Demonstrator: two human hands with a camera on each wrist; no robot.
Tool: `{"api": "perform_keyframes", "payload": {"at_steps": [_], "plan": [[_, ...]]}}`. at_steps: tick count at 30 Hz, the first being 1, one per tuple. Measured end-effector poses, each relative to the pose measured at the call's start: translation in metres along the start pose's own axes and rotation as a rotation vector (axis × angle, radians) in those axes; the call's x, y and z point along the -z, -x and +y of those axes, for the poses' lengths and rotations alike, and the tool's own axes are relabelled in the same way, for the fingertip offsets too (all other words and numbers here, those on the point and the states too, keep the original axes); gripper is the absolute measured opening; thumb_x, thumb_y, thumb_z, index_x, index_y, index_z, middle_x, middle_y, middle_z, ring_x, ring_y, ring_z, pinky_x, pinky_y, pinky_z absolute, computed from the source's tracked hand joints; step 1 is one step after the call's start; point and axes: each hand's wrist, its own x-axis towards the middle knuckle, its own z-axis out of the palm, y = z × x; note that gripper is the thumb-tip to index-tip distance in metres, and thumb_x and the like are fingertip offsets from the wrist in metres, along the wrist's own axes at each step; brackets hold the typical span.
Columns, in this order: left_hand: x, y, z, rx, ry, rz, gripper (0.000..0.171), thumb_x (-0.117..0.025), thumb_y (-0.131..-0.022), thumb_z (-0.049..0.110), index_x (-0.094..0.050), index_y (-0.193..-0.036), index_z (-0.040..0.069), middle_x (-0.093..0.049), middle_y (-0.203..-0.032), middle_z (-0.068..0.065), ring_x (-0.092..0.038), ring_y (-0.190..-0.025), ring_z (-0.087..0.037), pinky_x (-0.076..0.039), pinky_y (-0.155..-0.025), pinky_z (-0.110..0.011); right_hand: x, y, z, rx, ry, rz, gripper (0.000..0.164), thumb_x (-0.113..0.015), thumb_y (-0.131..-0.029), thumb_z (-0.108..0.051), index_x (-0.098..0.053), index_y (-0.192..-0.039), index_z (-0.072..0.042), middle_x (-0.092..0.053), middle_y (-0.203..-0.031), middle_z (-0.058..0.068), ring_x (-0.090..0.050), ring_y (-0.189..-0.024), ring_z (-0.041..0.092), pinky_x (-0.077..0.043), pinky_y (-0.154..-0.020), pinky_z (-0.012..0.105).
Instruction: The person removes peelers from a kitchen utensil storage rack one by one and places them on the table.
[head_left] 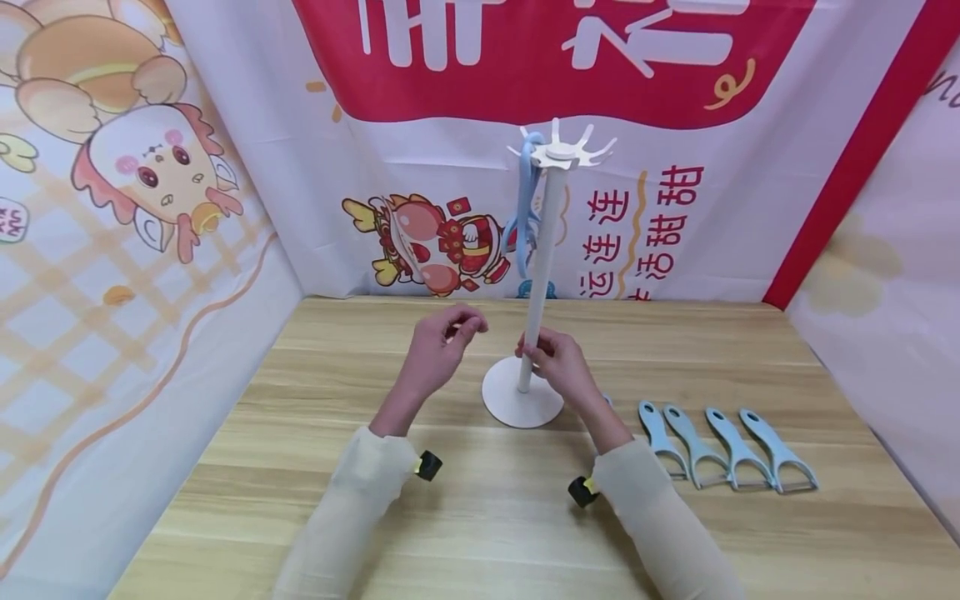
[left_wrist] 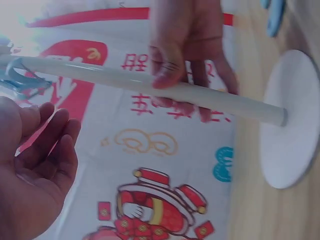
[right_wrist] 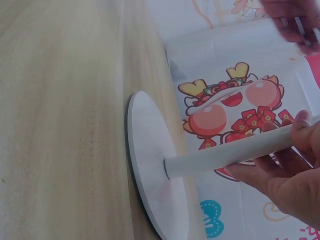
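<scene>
Blue peelers (head_left: 527,204) hang overlapping, hard to count, on the white stand (head_left: 545,250) atop the counter (head_left: 480,525); the right hand (head_left: 558,360) grips it low down, while the left hand (head_left: 441,348), loosely curled, holds nothing.

White hook stand (head_left: 543,250) upright on wood-grain table (head_left: 480,525). Right hand (head_left: 559,360) grips its pole (head_left: 536,300) low, above the round base (head_left: 504,402). Left hand (head_left: 442,343) raised left of the pole, apart from it, fingers loosely curled. Light-blue peeler (head_left: 527,196) hangs up top (possibly more; overlap hides the count). Four others (head_left: 726,429) lie rightward in a row.
</scene>
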Motion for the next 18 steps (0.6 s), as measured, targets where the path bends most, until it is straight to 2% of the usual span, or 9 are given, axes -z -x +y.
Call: {"api": "perform_keyframes", "payload": {"at_steps": [4,9,12,18], "plan": [[0.007,-0.011,0.020,-0.074,0.037,0.050,0.020,-0.057,-0.102,0.023,-0.068,-0.112,0.010,-0.071,-0.107,-0.007,-0.066,-0.099,-0.019,-0.059,-0.089,-0.035,-0.001,-0.001,0.001,-0.001,0.000,0.009,0.015,-0.055,-0.101,-0.010,-0.064,-0.113,-0.005,-0.066,-0.116,0.017,-0.062,-0.119,0.031,-0.050,-0.101,0.053],[0.015,-0.027,0.047,-0.168,0.068,0.074,0.022,-0.058,-0.101,0.017,-0.065,-0.118,0.004,-0.070,-0.112,-0.011,-0.067,-0.103,-0.021,-0.059,-0.089,-0.036,-0.003,0.000,0.002,-0.007,0.000,0.024,0.014,-0.056,-0.101,-0.011,-0.065,-0.110,-0.007,-0.067,-0.113,0.014,-0.063,-0.117,0.029,-0.052,-0.100,0.052],[0.018,-0.036,0.062,-0.201,0.087,0.079,0.025,-0.059,-0.100,0.013,-0.062,-0.123,0.002,-0.068,-0.116,-0.013,-0.067,-0.107,-0.022,-0.059,-0.091,-0.037,-0.005,0.000,0.003,0.002,0.002,0.028,0.014,-0.055,-0.101,-0.010,-0.065,-0.110,-0.006,-0.067,-0.114,0.014,-0.063,-0.116,0.029,-0.052,-0.099,0.051],[0.020,-0.055,0.087,-0.233,0.097,0.083,0.037,-0.061,-0.099,0.015,-0.055,-0.135,0.005,-0.062,-0.130,-0.010,-0.062,-0.120,-0.022,-0.055,-0.100,-0.033,-0.003,0.001,0.004,0.015,0.010,0.042,0.015,-0.055,-0.101,-0.010,-0.065,-0.111,-0.005,-0.067,-0.114,0.017,-0.063,-0.116,0.031,-0.052,-0.099,0.051]]}}
